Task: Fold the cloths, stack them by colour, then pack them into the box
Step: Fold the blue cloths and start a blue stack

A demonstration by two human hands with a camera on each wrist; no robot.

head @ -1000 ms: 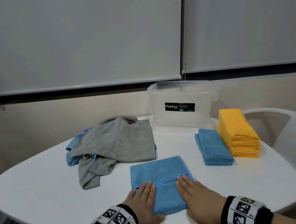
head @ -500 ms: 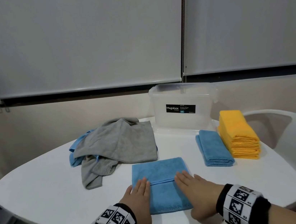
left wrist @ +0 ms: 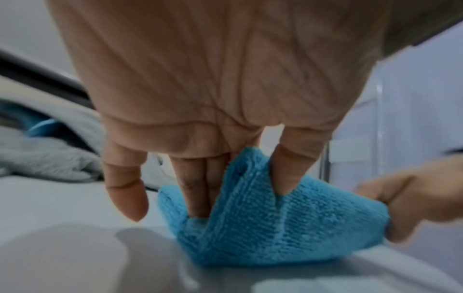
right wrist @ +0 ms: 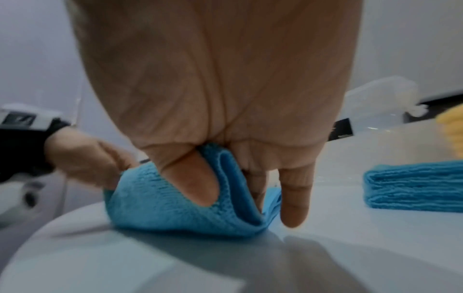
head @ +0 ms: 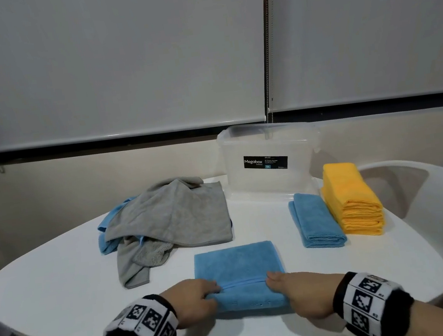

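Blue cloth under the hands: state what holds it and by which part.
Both hands pinch the blue cloth: left hand and right hand at its near folded edge.

Your forearms run off the bottom edge of the head view. Under the grey cloths [head: 170, 219] lies a blue cloth [head: 103, 234] of which you see only a strip at the left; how many cloths make that heap cannot be told. The small print on the box [head: 267, 161] label is too fine to read. The white chair [head: 415, 193] is cut by the right edge. In the left wrist view the right hand [left wrist: 413, 198] is blurred and cropped; in the right wrist view the yellow stack [right wrist: 451, 130] is a blurred sliver at the edge.
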